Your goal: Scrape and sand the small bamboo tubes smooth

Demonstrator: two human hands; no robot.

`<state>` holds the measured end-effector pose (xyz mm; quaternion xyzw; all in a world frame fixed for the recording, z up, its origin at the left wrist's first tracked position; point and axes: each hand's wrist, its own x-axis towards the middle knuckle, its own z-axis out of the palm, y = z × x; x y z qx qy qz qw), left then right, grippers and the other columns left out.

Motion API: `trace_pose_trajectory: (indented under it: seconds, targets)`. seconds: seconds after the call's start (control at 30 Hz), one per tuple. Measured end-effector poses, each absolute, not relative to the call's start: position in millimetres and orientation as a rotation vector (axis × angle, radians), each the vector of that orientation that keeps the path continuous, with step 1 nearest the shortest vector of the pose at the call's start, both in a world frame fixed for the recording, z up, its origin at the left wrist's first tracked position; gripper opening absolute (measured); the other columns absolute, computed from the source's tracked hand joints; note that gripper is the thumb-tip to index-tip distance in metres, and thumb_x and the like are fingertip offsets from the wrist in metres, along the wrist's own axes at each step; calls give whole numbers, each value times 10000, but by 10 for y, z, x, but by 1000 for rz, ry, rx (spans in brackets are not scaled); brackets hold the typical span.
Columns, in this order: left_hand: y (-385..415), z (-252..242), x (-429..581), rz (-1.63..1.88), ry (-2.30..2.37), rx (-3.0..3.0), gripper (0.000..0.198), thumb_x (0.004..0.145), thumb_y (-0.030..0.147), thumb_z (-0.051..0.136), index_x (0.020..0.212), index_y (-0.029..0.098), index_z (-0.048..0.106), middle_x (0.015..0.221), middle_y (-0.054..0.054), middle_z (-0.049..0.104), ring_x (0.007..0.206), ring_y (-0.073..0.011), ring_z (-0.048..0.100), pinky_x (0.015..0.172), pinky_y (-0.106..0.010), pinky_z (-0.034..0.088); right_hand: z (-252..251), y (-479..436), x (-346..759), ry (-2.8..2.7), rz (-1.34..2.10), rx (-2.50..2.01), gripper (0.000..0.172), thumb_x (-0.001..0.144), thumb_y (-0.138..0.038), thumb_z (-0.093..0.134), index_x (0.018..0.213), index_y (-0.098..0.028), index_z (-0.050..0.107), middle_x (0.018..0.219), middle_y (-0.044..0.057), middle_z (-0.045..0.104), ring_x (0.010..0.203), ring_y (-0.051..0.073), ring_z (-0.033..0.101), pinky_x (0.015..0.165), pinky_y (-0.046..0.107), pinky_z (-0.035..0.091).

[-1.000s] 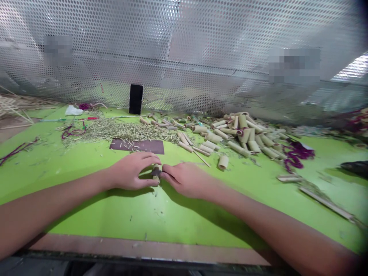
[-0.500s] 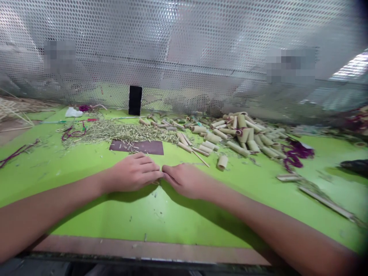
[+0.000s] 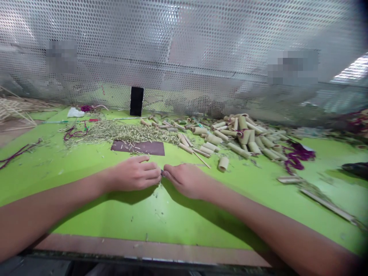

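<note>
My left hand [image 3: 139,174] and my right hand [image 3: 185,179] meet fingertip to fingertip above the green tabletop [image 3: 161,226]. Both are closed, with the fingers bent inward. A tiny dark tip shows in the gap between them; what it belongs to is hidden by the fingers. Beyond my left hand lies a dark purplish-brown rectangular sheet [image 3: 151,148] with small straw bits on it. A heap of short cut straw pieces [image 3: 123,132] spreads behind that sheet. Past my right hand, a short hollow tube [image 3: 223,163] lies alone on the table.
A pile of pale hollow tubes [image 3: 250,138] covers the back right, with purple yarn [image 3: 299,155] beside it. A phone [image 3: 136,101] leans upright against the perforated metal screen [image 3: 184,57]. Long thin sticks [image 3: 17,109] lie at far left. Split strips [image 3: 327,207] lie at right.
My left hand's fingers have lifted and drawn slightly left, leaving a small gap where a dark tip shows. My right hand stays nearly in place. The view shifts slightly.
</note>
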<state>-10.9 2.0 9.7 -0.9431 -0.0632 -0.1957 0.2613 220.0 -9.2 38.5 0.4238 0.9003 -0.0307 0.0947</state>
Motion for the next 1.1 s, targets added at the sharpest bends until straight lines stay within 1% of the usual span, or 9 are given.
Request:
trace_pose_trajectory:
  seconds: [0.27,0.4,0.5,0.63,0.87,1.1]
  targets:
    - [10,134,-118,-518,-154,-2523,274,1058,102,419,1055,136,690,987,-46,737,923,-180,661,834,-347,495,398,-108,2174,2649,-62,1305,401,1101,-361,286,971,-174,616,753,70,707,593,182,571,543,306,218]
    - [4,150,-119,-487,-169,-2514,235,1046,108,462,1053,167,690,1001,-40,739,907,-174,662,852,-342,500,393,-101,2175,2648,-78,1325,403,1099,-369,290,960,-176,615,726,62,690,570,173,543,535,296,221]
    - [0,159,-125,-470,-178,-2523,224,1041,113,475,1050,165,693,984,-40,740,890,-172,661,848,-340,505,390,-95,2174,2648,-86,1325,397,1096,-367,295,958,-178,616,732,64,691,574,177,541,535,296,217]
    - [4,150,-135,-494,-170,-2511,235,1040,110,468,1039,148,700,975,-47,739,880,-180,662,859,-351,508,396,-98,2167,2646,-98,1335,399,1096,-361,292,956,-176,616,731,64,688,573,174,534,533,292,212]
    - [3,131,-121,-499,-160,-2486,245,1037,101,462,1016,147,701,970,-48,736,873,-178,658,833,-342,515,377,-99,2177,2669,-104,1337,402,1090,-366,295,939,-176,616,717,58,678,558,167,508,530,288,210]
    - [-7,139,-133,-537,-180,-2501,285,1048,93,417,1019,133,697,960,-50,738,863,-179,667,842,-342,516,368,-92,2180,2674,-106,1342,396,1089,-366,302,940,-178,617,736,60,688,564,165,513,532,289,210]
